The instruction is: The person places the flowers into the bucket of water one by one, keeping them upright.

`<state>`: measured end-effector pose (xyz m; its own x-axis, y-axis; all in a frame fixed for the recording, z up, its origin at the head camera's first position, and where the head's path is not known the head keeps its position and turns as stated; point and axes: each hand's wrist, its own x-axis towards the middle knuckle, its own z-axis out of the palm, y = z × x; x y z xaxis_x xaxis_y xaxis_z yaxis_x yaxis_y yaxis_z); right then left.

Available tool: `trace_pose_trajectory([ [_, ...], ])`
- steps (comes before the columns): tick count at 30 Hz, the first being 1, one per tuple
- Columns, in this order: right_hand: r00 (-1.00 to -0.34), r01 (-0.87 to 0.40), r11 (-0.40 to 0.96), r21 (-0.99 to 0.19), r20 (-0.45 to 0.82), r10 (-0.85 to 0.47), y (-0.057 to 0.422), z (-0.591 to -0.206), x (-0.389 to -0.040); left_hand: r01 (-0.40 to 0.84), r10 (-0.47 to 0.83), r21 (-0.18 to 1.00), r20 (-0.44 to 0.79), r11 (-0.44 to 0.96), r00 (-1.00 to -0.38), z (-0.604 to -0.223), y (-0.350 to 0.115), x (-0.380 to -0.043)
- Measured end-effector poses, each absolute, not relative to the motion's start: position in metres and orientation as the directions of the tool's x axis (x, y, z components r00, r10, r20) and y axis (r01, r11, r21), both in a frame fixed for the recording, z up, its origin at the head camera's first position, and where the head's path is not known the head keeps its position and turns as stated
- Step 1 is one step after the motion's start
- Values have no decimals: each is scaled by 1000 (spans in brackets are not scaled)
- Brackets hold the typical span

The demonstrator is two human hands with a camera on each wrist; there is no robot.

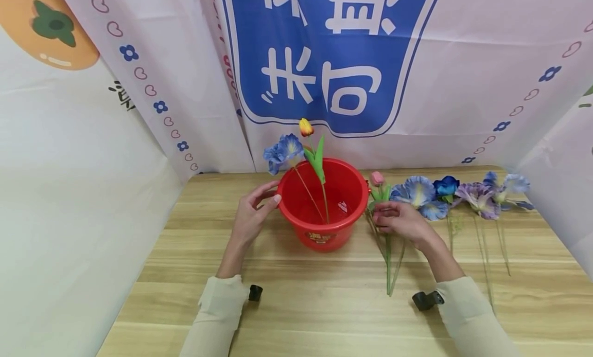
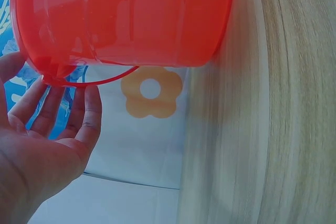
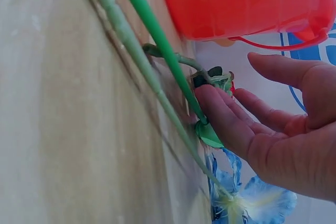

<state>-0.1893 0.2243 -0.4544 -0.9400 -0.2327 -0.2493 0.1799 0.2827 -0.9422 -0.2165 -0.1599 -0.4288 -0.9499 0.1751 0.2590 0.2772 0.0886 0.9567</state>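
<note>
My left hand [image 1: 252, 213] holds the rim of a red bucket [image 1: 319, 238] at its left side, thumb on the rim and fingertips outside by the handle joint. Inside the bucket lean a blue artificial flower [image 1: 284, 150] and a yellow-red tulip [image 1: 306, 127]. My right hand [image 1: 403, 224] is over several stems right of the bucket, beside a pink tulip [image 1: 377, 178]. In the right wrist view, its thumb stands away from the fingers, whose tips are near a green stem [image 3: 173, 66]; contact is unclear. A blue ruffled flower [image 3: 268, 203] lies below that hand.
Right of my hand lie a light-blue flower [image 1: 419, 190], a dark-blue rose [image 1: 446, 186] and a purple flower [image 1: 479, 198], stems toward me. The wooden table [image 1: 324, 305] meets printed white cloth [image 1: 463, 89] behind. Black wrist cameras [image 1: 427, 300] sit by both sleeves.
</note>
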Motion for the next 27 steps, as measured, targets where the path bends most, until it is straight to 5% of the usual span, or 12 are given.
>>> trace_pose_trajectory([
  [27, -908, 272, 249, -930, -334, -255, 217, -464, -190, 285, 177, 954, 266, 96, -948, -430, -160, -218],
])
